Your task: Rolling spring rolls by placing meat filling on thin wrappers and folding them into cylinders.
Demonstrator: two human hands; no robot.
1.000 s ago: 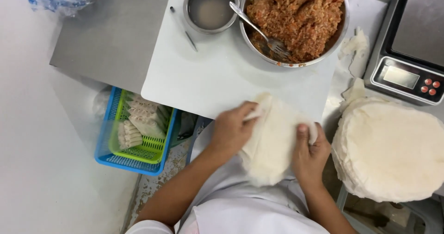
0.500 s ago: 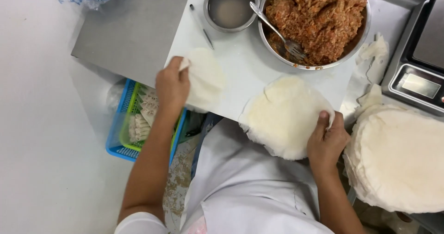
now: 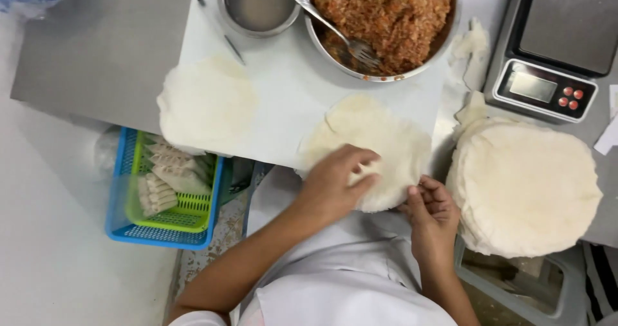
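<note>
My left hand [image 3: 335, 181] lies flat on a round white wrapper [image 3: 370, 139] at the near edge of the white cutting board [image 3: 283, 100]. My right hand [image 3: 432, 205] pinches that wrapper's near right edge. A second single wrapper [image 3: 206, 104] lies spread on the board's left side, overhanging onto the steel table [image 3: 96, 49]. A thick stack of wrappers [image 3: 528, 184] sits to the right. A metal bowl of reddish minced filling [image 3: 386, 13] with a fork [image 3: 335, 29] in it stands at the back.
A small metal bowl of cloudy liquid [image 3: 257, 4] stands beside the filling. A digital scale [image 3: 557, 49] is at the back right. Below the table's left side, a blue and green basket [image 3: 167, 191] holds folded rolls. Torn wrapper scraps [image 3: 473, 42] lie by the scale.
My left hand let go of the single wrapper on the board's left and came back onto the middle wrapper. The right hand stayed at that wrapper's edge.
</note>
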